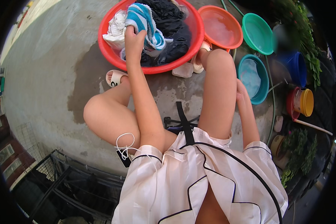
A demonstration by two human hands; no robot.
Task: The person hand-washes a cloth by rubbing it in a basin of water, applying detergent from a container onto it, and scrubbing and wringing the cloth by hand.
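My left hand [135, 42] grips the edge of a blue-and-white striped terry towel [144, 23] over a large red plastic basin [156, 70]. White fabric [116, 28] is bunched at the basin's left side. Dark wet garments [168, 16] fill much of the middle and right, partly under water. Against the outer side of my right leg rests my right hand [241, 91]; its fingers are hidden behind the leg. Just beyond it stands a teal basin [259, 96] holding cloudy water.
An orange basin [232, 42] and a green basin [259, 33] hold water at upper right. Farther right are a blue bucket [299, 70] and a yellow bucket [307, 102]. A green hose [273, 112] crosses the concrete. A pale block [183, 70] lies by the red basin.
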